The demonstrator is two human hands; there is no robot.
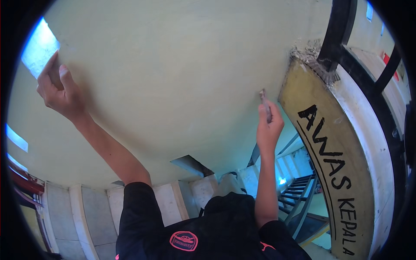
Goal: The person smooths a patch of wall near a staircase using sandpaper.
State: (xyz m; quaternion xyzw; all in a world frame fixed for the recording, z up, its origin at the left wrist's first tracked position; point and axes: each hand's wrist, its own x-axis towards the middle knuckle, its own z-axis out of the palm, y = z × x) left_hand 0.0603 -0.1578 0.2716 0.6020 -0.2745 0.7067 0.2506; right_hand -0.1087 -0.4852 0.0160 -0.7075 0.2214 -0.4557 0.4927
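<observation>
A pale painted wall (182, 81) fills the middle of the head view. My left hand (63, 91) is raised at the far left, its fingertips at the lower edge of a bright opening (42, 48) in that wall; whether it touches the edge, or has anything behind the fingers, cannot be told. On the right, my right hand (270, 122) is closed around a short, thin, greyish tool (266, 105), its tip pointing up at the wall. The exact kind of tool is unclear.
A curved yellowish beam (325, 143) with black painted lettering stands on the right, its upper end rough and broken, beside black metal railings (351, 71). Below are tiled stairs (94, 208), a dark notch in the wall (191, 165) and a lower metal stair railing (300, 195).
</observation>
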